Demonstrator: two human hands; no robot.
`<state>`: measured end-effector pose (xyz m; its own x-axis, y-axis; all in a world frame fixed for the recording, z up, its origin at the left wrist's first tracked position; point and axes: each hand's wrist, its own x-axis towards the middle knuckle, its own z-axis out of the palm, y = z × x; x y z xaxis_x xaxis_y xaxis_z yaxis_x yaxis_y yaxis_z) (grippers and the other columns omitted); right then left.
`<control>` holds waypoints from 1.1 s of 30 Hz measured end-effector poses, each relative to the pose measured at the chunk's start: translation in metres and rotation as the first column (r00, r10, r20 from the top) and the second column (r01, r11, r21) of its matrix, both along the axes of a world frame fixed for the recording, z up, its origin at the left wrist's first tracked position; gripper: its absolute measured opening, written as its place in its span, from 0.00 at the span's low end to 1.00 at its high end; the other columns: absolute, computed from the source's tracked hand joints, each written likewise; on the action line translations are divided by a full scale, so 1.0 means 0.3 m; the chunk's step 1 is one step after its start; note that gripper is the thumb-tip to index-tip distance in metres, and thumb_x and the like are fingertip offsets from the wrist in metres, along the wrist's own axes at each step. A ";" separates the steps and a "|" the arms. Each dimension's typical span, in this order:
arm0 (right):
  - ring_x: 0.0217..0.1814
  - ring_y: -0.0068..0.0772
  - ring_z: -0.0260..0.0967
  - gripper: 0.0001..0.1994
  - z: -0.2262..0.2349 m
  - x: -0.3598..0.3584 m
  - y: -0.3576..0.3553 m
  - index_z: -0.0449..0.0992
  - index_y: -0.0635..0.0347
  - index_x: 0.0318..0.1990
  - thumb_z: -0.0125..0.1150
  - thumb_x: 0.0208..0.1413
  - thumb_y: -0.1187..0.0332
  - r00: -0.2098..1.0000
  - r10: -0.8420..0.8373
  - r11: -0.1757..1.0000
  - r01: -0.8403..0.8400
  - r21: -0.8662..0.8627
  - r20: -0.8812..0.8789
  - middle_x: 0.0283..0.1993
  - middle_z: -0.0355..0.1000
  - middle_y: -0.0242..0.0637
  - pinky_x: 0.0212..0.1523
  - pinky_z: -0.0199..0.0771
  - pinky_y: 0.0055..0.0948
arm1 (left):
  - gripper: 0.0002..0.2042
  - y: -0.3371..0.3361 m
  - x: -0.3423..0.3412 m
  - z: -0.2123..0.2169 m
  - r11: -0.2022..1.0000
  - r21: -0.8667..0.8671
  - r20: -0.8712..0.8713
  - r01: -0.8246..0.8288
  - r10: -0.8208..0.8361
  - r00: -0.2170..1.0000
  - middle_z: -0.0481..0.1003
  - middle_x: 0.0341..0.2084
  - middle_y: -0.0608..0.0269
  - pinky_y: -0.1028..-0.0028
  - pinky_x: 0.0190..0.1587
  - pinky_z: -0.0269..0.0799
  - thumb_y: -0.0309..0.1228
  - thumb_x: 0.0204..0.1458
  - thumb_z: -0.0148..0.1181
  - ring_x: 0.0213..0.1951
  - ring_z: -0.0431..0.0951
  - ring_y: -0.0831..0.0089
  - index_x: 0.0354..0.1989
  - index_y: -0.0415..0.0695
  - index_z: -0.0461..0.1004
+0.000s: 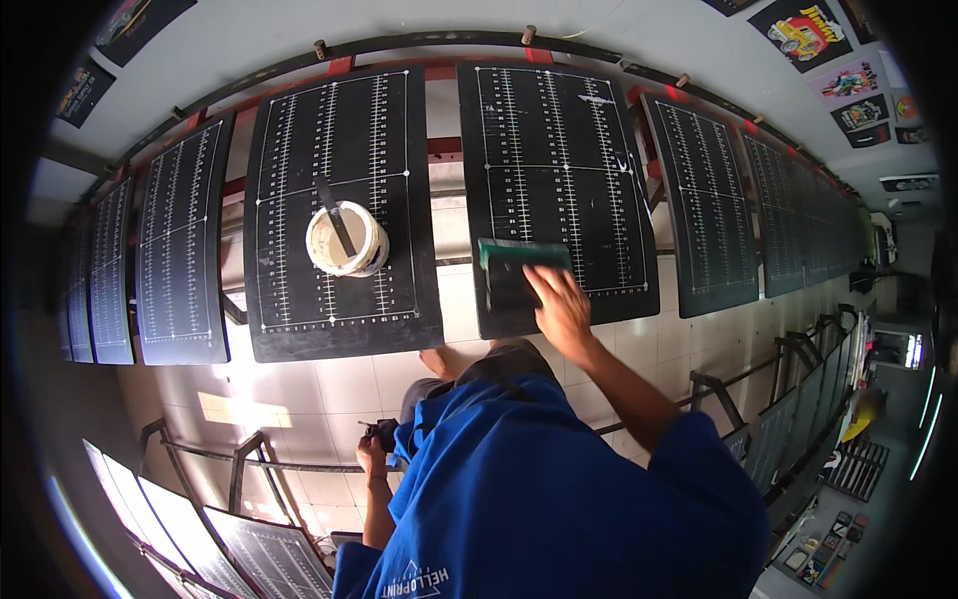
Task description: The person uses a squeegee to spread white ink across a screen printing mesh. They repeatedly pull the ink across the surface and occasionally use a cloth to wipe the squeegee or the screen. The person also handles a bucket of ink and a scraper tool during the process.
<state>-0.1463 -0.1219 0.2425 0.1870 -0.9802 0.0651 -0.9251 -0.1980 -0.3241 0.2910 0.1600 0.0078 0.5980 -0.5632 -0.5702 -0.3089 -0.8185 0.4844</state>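
White tub (377,246) on a black board (284,225), stick (341,230) inside.

The stick leans across the tub's mouth; other contents are unclear. On the next board (596,215) to the right, the right hand's (561,311) fingers touch a green scraper (524,254); whether they grip, I cannot tell. The left hand (371,458) grips a small black object (382,431).

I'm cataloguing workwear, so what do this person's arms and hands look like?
Short, loose blue sleeves leave the forearms uncovered. The left hand and right hand are ungloved; a thin dark band seems to circle the left wrist.
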 end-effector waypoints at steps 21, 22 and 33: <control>0.39 0.44 0.79 0.19 -0.048 -0.193 -0.119 0.79 0.67 0.47 0.69 0.48 0.65 0.665 -0.563 0.826 0.426 0.369 0.491 0.41 0.80 0.46 0.42 0.77 0.39 | 0.17 0.000 0.231 -0.051 0.994 -0.077 0.036 -0.083 0.086 0.996 0.77 0.21 0.51 0.62 0.26 0.71 0.42 0.53 0.56 0.22 0.77 0.63 0.30 0.37 0.77; 0.38 0.47 0.79 0.20 0.021 -0.185 -0.097 0.78 0.68 0.47 0.69 0.48 0.65 0.859 -0.446 0.894 0.416 0.164 0.252 0.42 0.80 0.50 0.44 0.76 0.39 | 0.17 0.060 0.220 -0.060 0.992 -0.024 0.020 -0.121 0.122 0.992 0.78 0.21 0.50 0.62 0.27 0.72 0.42 0.53 0.56 0.22 0.78 0.61 0.31 0.37 0.78; 0.58 0.42 0.70 0.33 -0.027 -0.015 -0.053 0.76 0.56 0.58 0.66 0.36 0.81 0.995 0.020 0.997 -0.028 -0.075 -0.098 0.55 0.72 0.34 0.57 0.73 0.38 | 0.13 0.001 -0.025 0.112 0.987 0.016 -0.070 -0.162 0.163 0.984 0.74 0.18 0.58 0.64 0.28 0.70 0.36 0.52 0.56 0.21 0.72 0.68 0.30 0.36 0.76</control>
